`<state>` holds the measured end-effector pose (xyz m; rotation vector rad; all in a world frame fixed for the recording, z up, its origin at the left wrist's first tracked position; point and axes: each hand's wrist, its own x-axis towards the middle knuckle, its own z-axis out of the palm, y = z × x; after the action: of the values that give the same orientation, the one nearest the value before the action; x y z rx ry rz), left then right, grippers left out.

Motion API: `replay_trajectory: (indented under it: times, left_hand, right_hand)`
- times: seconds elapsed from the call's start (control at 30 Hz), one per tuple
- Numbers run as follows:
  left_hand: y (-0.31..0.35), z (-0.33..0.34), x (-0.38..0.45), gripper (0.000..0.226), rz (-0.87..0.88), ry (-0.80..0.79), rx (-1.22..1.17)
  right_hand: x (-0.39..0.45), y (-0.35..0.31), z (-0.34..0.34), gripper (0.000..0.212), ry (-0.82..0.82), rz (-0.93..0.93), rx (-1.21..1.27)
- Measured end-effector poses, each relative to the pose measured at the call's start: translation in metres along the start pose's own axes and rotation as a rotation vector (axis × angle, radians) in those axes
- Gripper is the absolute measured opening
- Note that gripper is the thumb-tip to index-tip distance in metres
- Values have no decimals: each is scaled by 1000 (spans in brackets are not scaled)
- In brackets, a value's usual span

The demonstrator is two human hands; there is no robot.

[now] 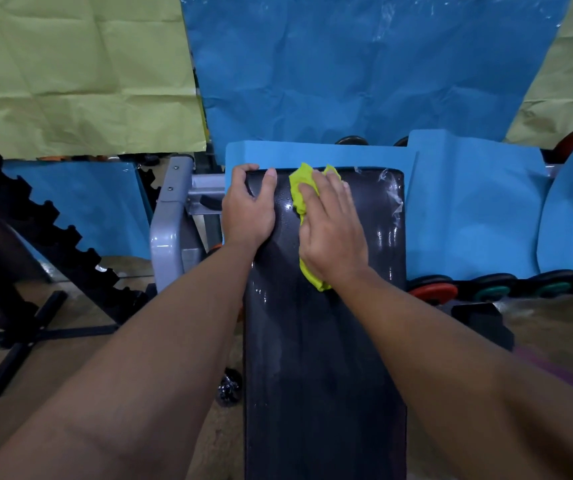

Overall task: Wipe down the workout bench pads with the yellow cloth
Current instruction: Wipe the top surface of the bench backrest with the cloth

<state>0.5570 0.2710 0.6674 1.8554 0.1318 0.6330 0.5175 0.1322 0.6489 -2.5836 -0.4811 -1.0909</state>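
Note:
A long black bench pad (323,358) runs from the bottom of the view up to the middle, its surface wet and shiny. The yellow cloth (301,188) lies bunched near the pad's far end. My right hand (333,226) lies flat on top of the cloth and presses it onto the pad; cloth shows beyond the fingertips and below the wrist. My left hand (248,206) grips the pad's far left corner, fingers curled over the edge and thumb on top.
The grey metal bench frame (169,230) stands left of the pad. A black toothed rack (53,223) with a cross base sits on the floor at left. Weight plates (434,292) line the right. Blue and green sheets cover the wall behind.

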Motion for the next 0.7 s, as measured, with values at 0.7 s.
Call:
replay_trajectory:
  times: [0.7]
  left_hand:
    - [-6, -7, 17, 18, -197, -189, -241]
  right_hand:
    - [14, -22, 8, 54, 73, 100, 24]
